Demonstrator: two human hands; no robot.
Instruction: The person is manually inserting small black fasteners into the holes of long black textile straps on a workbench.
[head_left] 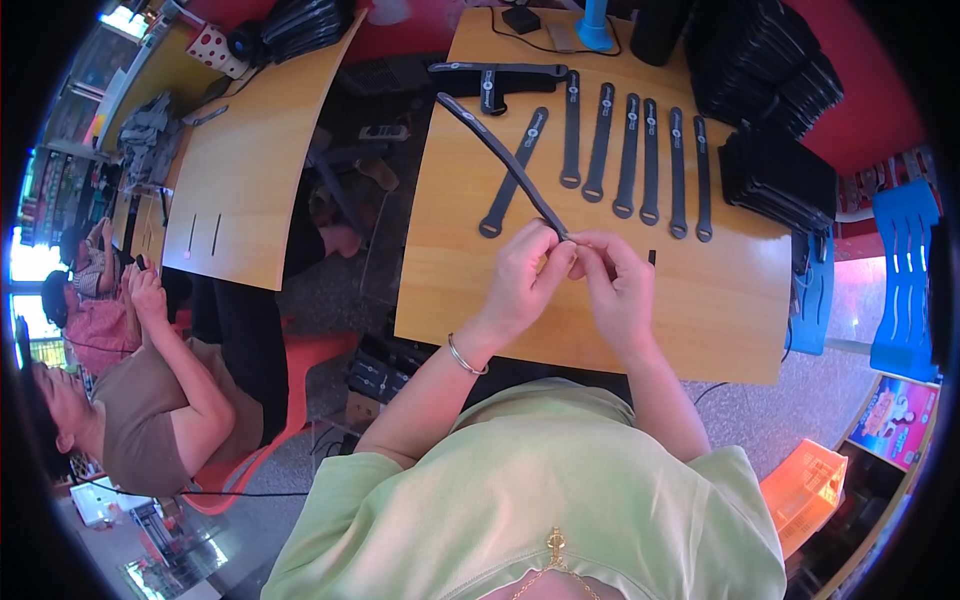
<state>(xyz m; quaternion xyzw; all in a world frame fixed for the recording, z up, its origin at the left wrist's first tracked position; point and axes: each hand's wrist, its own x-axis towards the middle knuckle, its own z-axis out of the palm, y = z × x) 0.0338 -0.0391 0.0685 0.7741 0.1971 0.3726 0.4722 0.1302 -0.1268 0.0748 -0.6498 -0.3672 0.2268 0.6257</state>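
Both my hands meet over the near part of the wooden table, at the lower end of a dark grey strap (500, 155). My left hand (528, 275) is closed on that end, and my right hand (615, 280) pinches the tip beside it. The rest of the strap slants up to the far left, above the table. Beneath it lies a loose strap (515, 172) with a slotted round end. Several like straps (628, 155) lie in a row to the right. A short black strip (652, 257) lies just right of my right hand.
At the far left is a bundle of black straps (510, 85). Stacks of black packs (775, 180) stand along the right edge, near a blue stand (594, 28) and a black cylinder (660, 30). A co-worker (165, 400) sits left at another table (255, 170).
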